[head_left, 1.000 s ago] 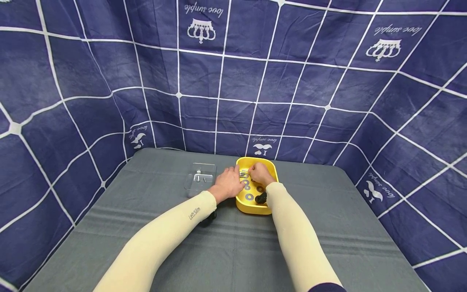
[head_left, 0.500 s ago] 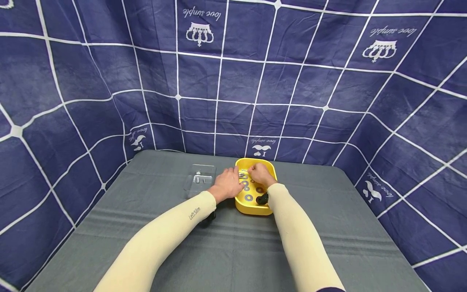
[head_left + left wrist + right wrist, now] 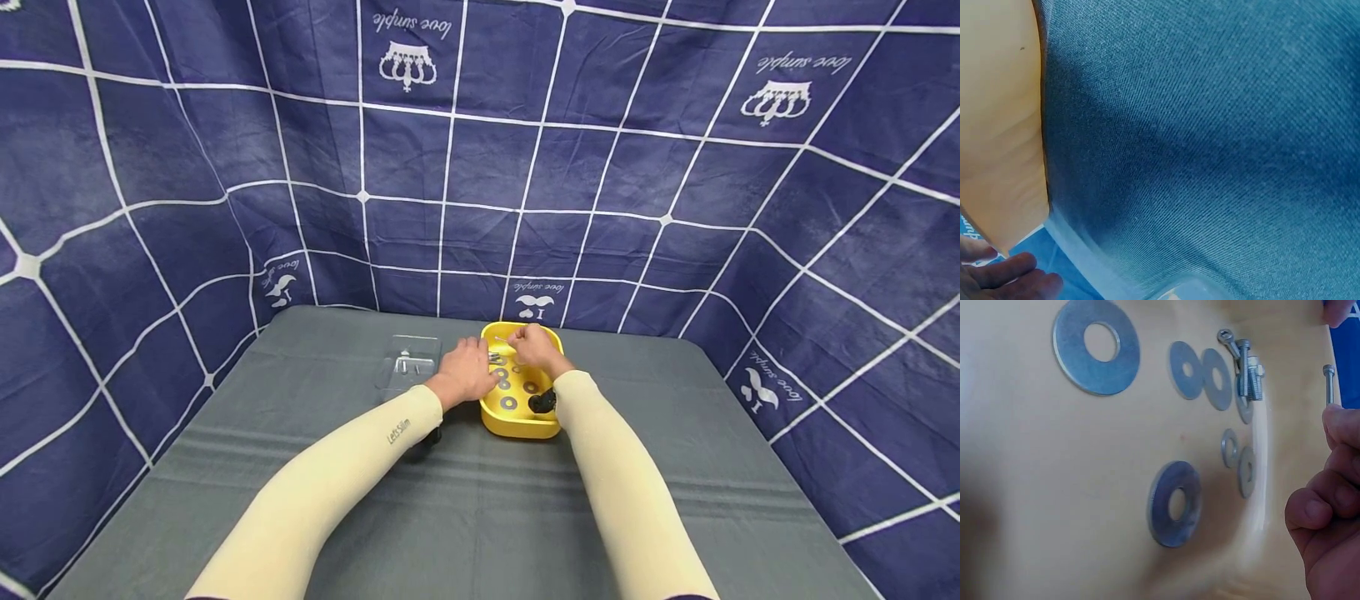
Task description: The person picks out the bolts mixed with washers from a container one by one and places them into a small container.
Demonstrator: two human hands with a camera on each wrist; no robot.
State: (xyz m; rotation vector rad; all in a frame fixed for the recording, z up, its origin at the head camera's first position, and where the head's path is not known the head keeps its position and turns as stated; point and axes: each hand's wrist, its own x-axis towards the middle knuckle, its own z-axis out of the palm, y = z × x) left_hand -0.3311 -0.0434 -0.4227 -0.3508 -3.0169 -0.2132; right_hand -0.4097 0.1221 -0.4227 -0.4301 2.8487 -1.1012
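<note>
My right hand pinches a small silver socket-head screw between thumb and fingertips, head up, over the far part of a yellow plastic bin. My left hand holds the bin's left wall, its thumb over the rim; its finger ends show beyond the wall in the left wrist view. On the bin's floor lie several flat washers, including a large one and another apart from the others. A small cluster of bolts lies by some washers near the bin's wall.
Left of the bin stand clear plastic trays with a few small screws in them. A grey cloth covers the table, and a blue grid-patterned curtain rises behind it. Black wrist devices sit under both forearms.
My right hand has risen slightly from the bin's floor toward its far end, and the screw it pinches now stands out clearly. The left hand stays at the bin's wall.
</note>
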